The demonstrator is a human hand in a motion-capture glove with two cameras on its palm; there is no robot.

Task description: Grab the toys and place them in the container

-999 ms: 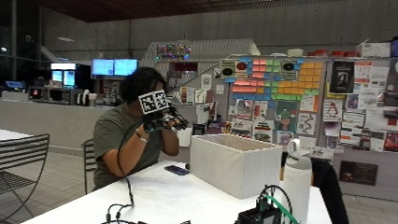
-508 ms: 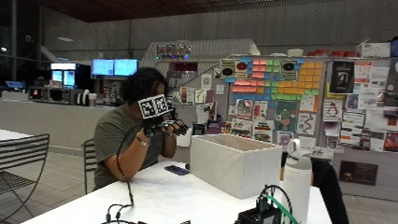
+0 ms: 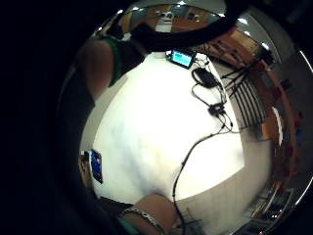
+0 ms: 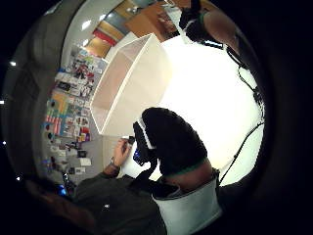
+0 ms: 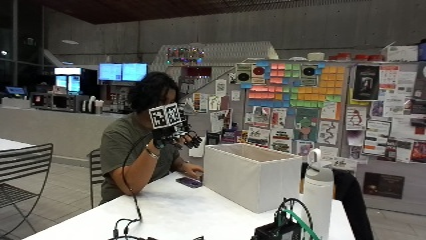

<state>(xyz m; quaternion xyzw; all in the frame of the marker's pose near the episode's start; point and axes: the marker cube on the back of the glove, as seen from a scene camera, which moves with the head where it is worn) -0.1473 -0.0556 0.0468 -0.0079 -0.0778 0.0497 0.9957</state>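
At centre left of the outside view, the gloved right hand (image 5: 178,137) is held raised beside the white container (image 5: 251,175). Whether its fingers are curled or holding anything cannot be told. A phone (image 5: 189,182) is seen on the table (image 5: 180,215).

Dim hall, ceiling spots and bright screens (image 5: 122,71) behind. Worktop (image 4: 215,98) blows out to white glare in thumb-side palm view. Both palm views bend hard at edges, dark rim. Outside view soft, slightly blurred.
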